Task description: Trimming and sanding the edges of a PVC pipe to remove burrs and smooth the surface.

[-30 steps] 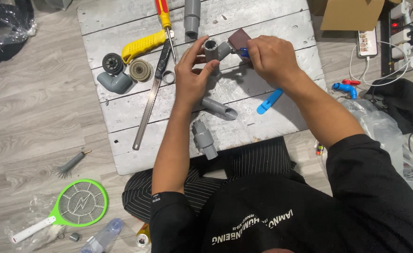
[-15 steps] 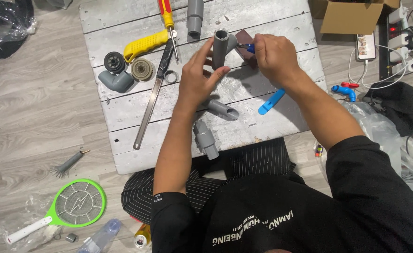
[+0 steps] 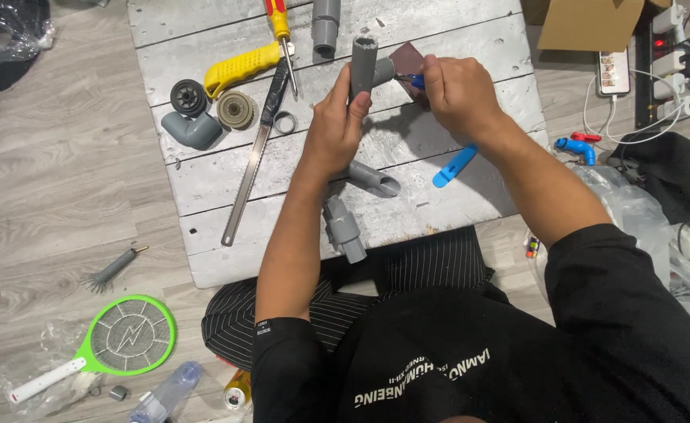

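My left hand (image 3: 337, 125) grips a grey plastic pipe fitting (image 3: 364, 63), held upright above a weathered white wooden board (image 3: 439, 180). My right hand (image 3: 458, 94) is closed on a small blue-handled tool (image 3: 415, 81) and a piece of dark brown sandpaper (image 3: 408, 59), pressed against the fitting's side branch. Below my left wrist lie a grey pipe piece (image 3: 372, 178) and a grey coupling (image 3: 343, 229). A light blue plastic piece (image 3: 455, 166) rests under my right forearm.
On the board lie a hand saw (image 3: 255, 160), a yellow-handled tool (image 3: 243, 66), a red and yellow screwdriver (image 3: 282, 31), a grey elbow (image 3: 192, 129), round fittings (image 3: 235, 110) and a grey pipe (image 3: 325, 23). A green electric swatter (image 3: 118, 341), a cardboard box (image 3: 588, 23) and a power strip (image 3: 670, 31) sit on the floor.
The fitting has been turned from lying sideways to standing upright in my left hand. Both hands rose slightly toward the board's far edge, the right still working at the fitting.
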